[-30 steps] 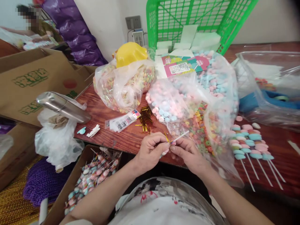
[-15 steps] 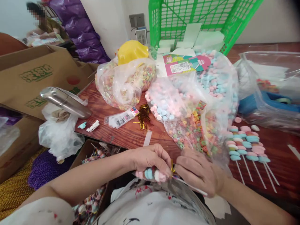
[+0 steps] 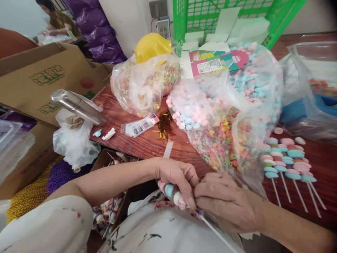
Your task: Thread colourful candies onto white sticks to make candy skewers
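A wrapped candy skewer (image 3: pixel 169 190) with pink, blue and white pieces lies under my left hand (image 3: pixel 177 177), whose fingers are closed round its lower end. My right hand (image 3: pixel 229 200) pinches at the same end of the wrapper, where the white stick (image 3: pixel 217 233) comes out and runs down to the right. The fingertips of both hands nearly touch. Gold twist ties (image 3: pixel 165 124) lie on the table beyond my hands, beside a fan of printed clear bags (image 3: pixel 139 126). Several unwrapped candy skewers (image 3: pixel 286 160) lie at the right.
Bags of marshmallows (image 3: pixel 195 105) and ring candies (image 3: pixel 223 140) cover the table's middle. A green crate (image 3: pixel 205 17) stands behind, a steel flask (image 3: pixel 79 107) at the left. A box of skewers (image 3: pixel 105 211) sits below. Another person (image 3: pixel 59 21) works at the far left.
The view has shifted, so the table things appear further right. My hands have closed in on the wrapper's end; the gold tie seen between them earlier no longer shows.
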A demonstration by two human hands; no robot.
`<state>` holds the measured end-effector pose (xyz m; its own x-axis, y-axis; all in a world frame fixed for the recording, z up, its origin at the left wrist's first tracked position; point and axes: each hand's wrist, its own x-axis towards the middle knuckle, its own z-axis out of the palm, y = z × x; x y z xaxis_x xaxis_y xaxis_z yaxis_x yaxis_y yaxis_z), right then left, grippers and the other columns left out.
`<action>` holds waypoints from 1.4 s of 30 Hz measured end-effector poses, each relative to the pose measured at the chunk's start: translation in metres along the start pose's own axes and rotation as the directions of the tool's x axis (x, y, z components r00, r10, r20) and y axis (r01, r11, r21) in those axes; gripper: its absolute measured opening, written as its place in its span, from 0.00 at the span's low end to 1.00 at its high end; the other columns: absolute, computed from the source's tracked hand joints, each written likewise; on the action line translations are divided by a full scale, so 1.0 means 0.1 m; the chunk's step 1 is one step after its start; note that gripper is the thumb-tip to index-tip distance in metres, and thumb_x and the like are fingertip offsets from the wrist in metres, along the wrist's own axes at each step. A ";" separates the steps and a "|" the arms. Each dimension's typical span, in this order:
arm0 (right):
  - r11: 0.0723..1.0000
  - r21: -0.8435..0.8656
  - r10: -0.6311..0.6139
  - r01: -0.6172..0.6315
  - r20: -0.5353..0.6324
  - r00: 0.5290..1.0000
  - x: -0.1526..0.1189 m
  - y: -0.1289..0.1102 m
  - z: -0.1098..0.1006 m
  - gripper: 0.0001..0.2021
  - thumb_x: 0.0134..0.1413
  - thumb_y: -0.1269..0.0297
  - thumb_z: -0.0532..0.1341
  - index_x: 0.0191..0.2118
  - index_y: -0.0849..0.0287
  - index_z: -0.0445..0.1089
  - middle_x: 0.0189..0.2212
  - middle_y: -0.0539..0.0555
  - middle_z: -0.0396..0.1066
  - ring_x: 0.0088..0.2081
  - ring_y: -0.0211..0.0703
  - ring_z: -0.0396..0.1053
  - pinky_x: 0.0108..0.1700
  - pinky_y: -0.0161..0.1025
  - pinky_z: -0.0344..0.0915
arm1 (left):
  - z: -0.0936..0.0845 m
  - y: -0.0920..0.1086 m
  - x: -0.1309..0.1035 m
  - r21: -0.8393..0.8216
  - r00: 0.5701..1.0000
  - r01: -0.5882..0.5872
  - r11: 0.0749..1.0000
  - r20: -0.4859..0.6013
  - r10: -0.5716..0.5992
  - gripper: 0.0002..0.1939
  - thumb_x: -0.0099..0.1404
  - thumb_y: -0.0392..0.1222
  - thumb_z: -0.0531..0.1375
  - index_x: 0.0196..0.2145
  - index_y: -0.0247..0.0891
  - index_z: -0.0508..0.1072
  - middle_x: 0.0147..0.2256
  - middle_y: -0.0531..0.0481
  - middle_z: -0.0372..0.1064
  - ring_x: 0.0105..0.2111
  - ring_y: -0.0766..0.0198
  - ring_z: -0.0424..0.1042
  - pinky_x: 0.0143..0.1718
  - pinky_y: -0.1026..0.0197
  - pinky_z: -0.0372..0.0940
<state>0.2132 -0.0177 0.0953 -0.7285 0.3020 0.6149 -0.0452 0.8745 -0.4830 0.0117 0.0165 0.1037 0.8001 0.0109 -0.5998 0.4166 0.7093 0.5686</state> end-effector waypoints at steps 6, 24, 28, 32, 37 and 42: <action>0.991 -0.100 -0.080 0.086 0.057 0.995 0.02 -0.04 0.06 0.12 0.61 0.73 0.49 0.37 0.60 0.70 0.27 0.56 0.71 0.27 0.42 0.65 0.27 0.41 0.61 | 0.01 0.03 0.02 0.044 0.997 0.026 0.999 0.074 -0.029 0.20 0.35 0.52 0.75 0.23 0.37 0.78 0.18 0.50 0.71 0.12 0.65 0.64 0.06 0.67 0.53; 0.787 -0.033 0.573 -0.616 -0.331 0.750 0.21 0.31 -0.05 0.10 0.59 0.73 0.51 0.26 0.57 0.59 0.20 0.46 0.59 0.23 0.35 0.57 0.26 0.33 0.54 | 0.27 0.16 -0.11 0.913 0.665 -0.309 0.268 0.006 0.746 0.05 0.57 0.41 0.63 0.33 0.40 0.77 0.37 0.40 0.74 0.39 0.51 0.72 0.42 0.53 0.68; 0.607 0.479 0.786 -0.633 -0.249 0.565 0.26 0.15 0.05 0.11 0.58 0.66 0.55 0.24 0.58 0.60 0.20 0.46 0.57 0.23 0.33 0.55 0.25 0.31 0.54 | -0.01 0.15 0.01 0.777 0.332 -0.472 0.417 -0.281 0.900 0.14 0.68 0.40 0.52 0.41 0.38 0.77 0.43 0.42 0.75 0.44 0.53 0.74 0.48 0.53 0.67; 0.286 0.812 0.903 -0.509 -0.050 0.427 0.18 0.20 0.25 0.13 0.51 0.58 0.63 0.24 0.57 0.61 0.16 0.43 0.54 0.19 0.31 0.50 0.21 0.30 0.50 | -0.05 0.08 -0.10 0.723 0.152 -0.661 0.200 -0.132 0.980 0.11 0.66 0.37 0.57 0.41 0.40 0.79 0.45 0.44 0.76 0.49 0.55 0.73 0.53 0.55 0.65; 0.276 0.896 0.914 -0.349 -0.133 0.382 0.21 0.30 0.43 0.13 0.53 0.59 0.64 0.25 0.59 0.63 0.18 0.43 0.56 0.19 0.30 0.51 0.21 0.29 0.49 | -0.02 -0.20 -0.08 0.584 0.183 -0.700 0.411 -0.410 0.894 0.24 0.64 0.37 0.62 0.57 0.47 0.67 0.56 0.48 0.68 0.54 0.60 0.68 0.54 0.59 0.63; 0.383 0.841 0.866 -0.382 -0.182 0.466 0.42 0.24 0.78 0.11 0.60 0.61 0.58 0.28 0.58 0.64 0.22 0.45 0.61 0.23 0.32 0.58 0.27 0.31 0.58 | 0.04 -0.52 -0.24 0.675 0.299 -0.465 0.573 -0.490 0.819 0.11 0.65 0.41 0.60 0.43 0.34 0.74 0.36 0.48 0.73 0.36 0.64 0.69 0.39 0.64 0.65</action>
<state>0.1286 -0.0136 0.0612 -0.2545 0.9669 -0.0179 -0.3144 -0.1002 -0.9440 -0.0275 -0.0237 0.0906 0.3690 0.9294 0.0109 0.1583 -0.0744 0.9846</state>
